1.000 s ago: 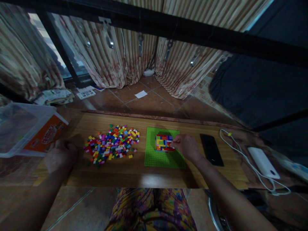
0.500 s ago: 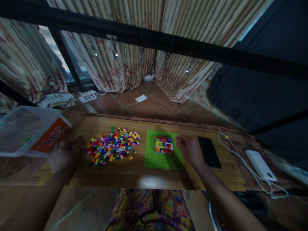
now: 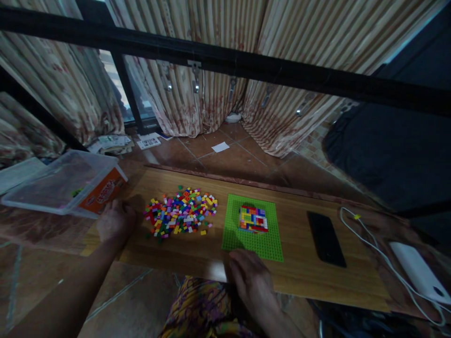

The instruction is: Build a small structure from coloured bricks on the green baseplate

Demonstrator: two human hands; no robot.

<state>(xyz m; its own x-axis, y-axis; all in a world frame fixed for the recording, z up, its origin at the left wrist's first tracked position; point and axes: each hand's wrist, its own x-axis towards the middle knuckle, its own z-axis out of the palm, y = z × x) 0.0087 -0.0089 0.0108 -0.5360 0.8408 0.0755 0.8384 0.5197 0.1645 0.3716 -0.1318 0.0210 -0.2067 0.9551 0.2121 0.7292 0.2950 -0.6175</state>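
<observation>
Head view: brick block sits on green baseplate, right of counter's middle, straight beyond right hand, toward far edge. Right hand nearer, at counter's near edge; left hand well apart, near left end, between bin and loose bricks. Block near square; long axis unclear. Both hands curled, fingertips turned under; cannot tell if either grips anything. Right hand's contact with baseplate unclear; block's near side poorly lit, blurred.
</observation>
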